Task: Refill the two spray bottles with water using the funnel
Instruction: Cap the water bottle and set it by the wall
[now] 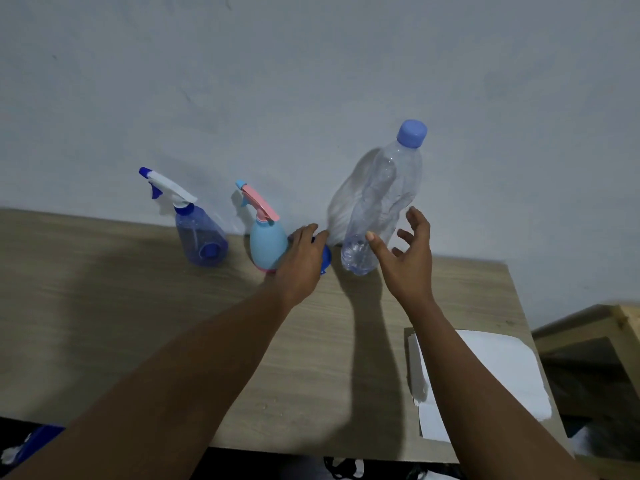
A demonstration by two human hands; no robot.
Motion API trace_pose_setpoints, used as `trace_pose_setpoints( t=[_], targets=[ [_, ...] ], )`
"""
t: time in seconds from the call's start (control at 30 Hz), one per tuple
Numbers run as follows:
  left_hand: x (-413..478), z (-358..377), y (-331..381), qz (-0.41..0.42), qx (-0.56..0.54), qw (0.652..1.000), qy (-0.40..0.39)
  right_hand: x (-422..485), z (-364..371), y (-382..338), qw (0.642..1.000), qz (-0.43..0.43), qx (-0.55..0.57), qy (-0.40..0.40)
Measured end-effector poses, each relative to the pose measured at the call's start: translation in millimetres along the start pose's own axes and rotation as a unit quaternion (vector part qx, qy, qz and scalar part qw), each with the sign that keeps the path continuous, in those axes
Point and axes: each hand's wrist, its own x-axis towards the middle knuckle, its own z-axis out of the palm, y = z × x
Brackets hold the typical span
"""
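Two hands [301, 263] [408, 268], one funnel [327, 259], two spray bottles [201, 237] [266, 247], one water bottle [384, 202]

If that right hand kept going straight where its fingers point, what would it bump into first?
Probably the tall clear plastic water bottle with the blue cap: the open right hand is angled at its lower body, thumb nearly touching. Depth is unclear.

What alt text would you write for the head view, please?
A person's left hand covers a blue funnel on a wooden table, while the open right hand hovers by a capped clear water bottle. A dark blue spray bottle and a light blue spray bottle stand left of the funnel.
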Motion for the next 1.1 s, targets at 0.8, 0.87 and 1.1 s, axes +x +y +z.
trace_pose_setpoints(
  t=[0.8,0.87,1.1],
  targets=[
    [-226.0,-39.3,24.5,-0.098,-0.107,0.989,0.025,-213.0,-13.1,33.7,0.988,0.034,-0.119,-0.094],
    [-218.0,-36.8,50.5,-0.070,-0.110,0.991,-0.006,-215.7,-35.0,35.1,0.989,0.037,-0.128,-0.069],
    [-211.5,-15.8,124.6,0.001,-0.102,0.991,-0.084,-230.3,-119.8,52.1,0.988,0.082,-0.124,0.044]
  ],
)
